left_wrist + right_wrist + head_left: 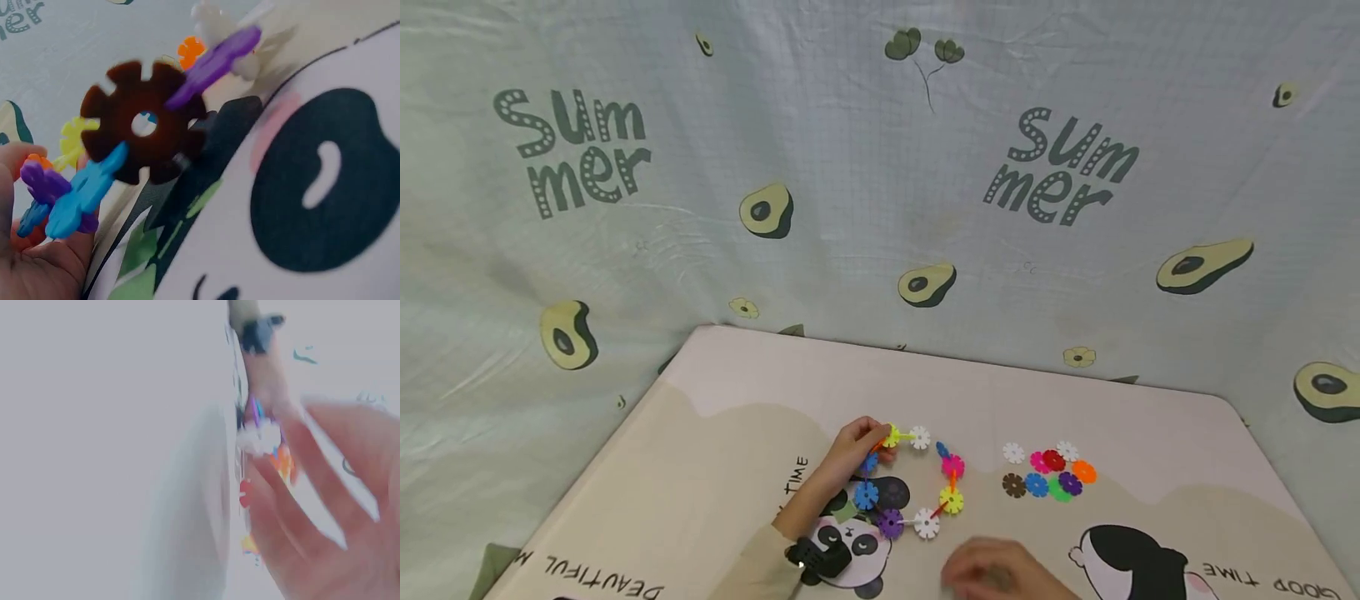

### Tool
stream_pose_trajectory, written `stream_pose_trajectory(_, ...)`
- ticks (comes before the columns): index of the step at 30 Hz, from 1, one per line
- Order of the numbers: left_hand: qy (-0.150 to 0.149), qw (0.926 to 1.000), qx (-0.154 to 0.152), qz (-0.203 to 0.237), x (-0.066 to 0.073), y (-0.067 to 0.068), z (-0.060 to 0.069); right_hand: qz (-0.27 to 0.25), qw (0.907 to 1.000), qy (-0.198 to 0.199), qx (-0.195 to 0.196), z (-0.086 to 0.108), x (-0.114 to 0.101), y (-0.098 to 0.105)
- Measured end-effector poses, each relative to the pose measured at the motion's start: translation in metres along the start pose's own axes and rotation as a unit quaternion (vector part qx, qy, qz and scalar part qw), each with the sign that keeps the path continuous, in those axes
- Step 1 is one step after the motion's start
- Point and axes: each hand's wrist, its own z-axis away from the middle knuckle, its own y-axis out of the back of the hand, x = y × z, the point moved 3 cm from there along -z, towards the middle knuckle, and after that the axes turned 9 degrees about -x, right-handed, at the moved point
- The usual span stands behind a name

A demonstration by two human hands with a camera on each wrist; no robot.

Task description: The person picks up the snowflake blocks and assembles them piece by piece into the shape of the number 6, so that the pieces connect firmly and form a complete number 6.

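A chain of joined snowflake discs curves in a ring on the table, with a yellow disc (951,500), a purple disc (891,523) and a white disc (927,523) along its near side. At its upper left, the left hand (850,454) pinches the chain beside a yellow disc (891,435). In the left wrist view a brown disc (144,122) and a blue disc (84,194) stand close to that hand (44,250). The right hand (1000,567), blurred, is below the ring, holding nothing visible; its fingers look relaxed in the right wrist view (325,494).
Several loose discs lie right of the ring, among them a brown one (1014,486), an orange one (1084,472) and a white one (1013,452). The table (737,367) has printed pictures and ends at a hanging cloth (850,167) behind.
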Motion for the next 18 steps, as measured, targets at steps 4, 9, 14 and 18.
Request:
stream_pose_trajectory(4, -0.005, 0.999, -0.017, -0.04, -0.002, -0.001, 0.003, 0.055, 0.9698, -0.073, 0.226, -0.02, 0.011, 0.023)
stream_pose_trajectory(9, -0.005, 0.996, -0.022, -0.086, -0.002, -0.002, 0.004, 0.055, 0.9314, -0.18, 0.311, -0.047, 0.026, 0.037)
stream_pose_trajectory(14, -0.021, 0.9872, -0.062, -0.145, 0.003, -0.006, 0.005, 0.104, 0.9348, -0.181, 0.287, -0.065, 0.032, 0.041)
stream_pose_trajectory(18, -0.043, 0.9731, -0.095, -0.205, 0.003, -0.011, 0.004, 0.126, 0.9341, -0.152, 0.297, -0.07, 0.032, 0.044)
